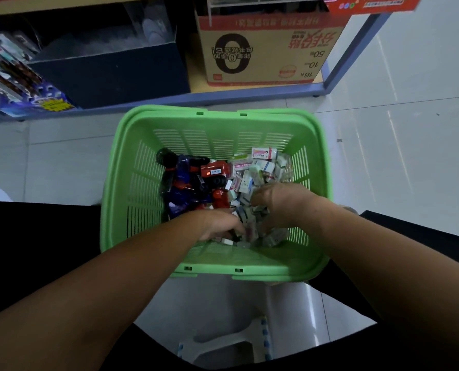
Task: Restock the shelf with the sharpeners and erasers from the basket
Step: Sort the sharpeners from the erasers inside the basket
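Fingers of your left hand are curled down into the erasers, and they look like they are pinching one or two small packs. I cannot tell for sure how many. Your right hand is also bent over the same pile, palm down, with its fingers hidden under it, so I cannot tell if it has hold of anything.

Everything is inside the basket. The erasers fill its right half. The sharpeners, red and dark blue, lie in its left half, and nobody is touching them.

I think you are at the picking-up step, gathering a handful of erasers. Lots of things are left in the basket, so the job looks far from done.

Next you need to close your fingers well on the little packs, lift both hands up over the rim, and reach to the shelf just behind the basket. Small packs slip out easily, so hold them snug.
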